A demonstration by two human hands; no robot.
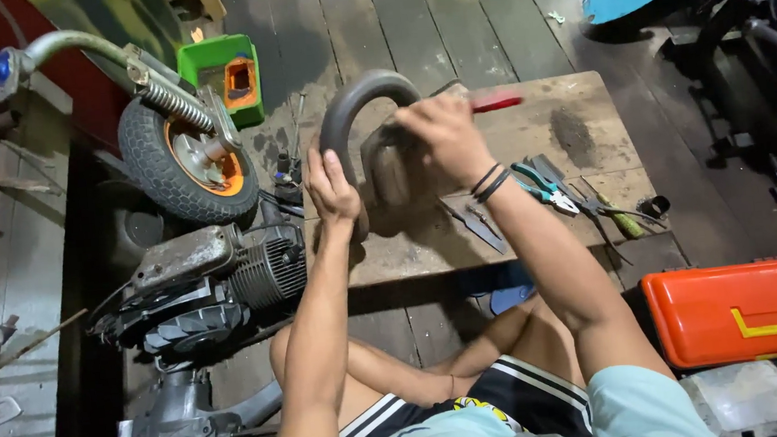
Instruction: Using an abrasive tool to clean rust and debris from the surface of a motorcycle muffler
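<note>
- The left hand (331, 188) is closed round the lower end of a curved grey pipe (353, 109), fingers wrapped on it at the near left edge of the surface (575, 104).
- The pipe arches up from that grip and bends over to 2 o'clock, where it joins a dull metal body (388, 173) standing on the surface.
- The right hand (445, 138) sits on top of that body, fingers closed on a red-handled tool (496, 103) whose handle sticks out toward 3 o'clock.
- The tool's tip is hidden by the hand.
- At 3 o'clock of the right wrist lie pliers (543, 188) with teal grips, and other hand tools beside them.
- At 9 o'clock of the surface a small wheel (185, 161) with an orange hub stands tilted; an engine (225, 275) lies on the floor at 7 o'clock.
- A green box (218, 72) sits at 11 o'clock.
- An orange toolbox (743, 309) lies at 4 o'clock, just beside the person's right arm.
</note>
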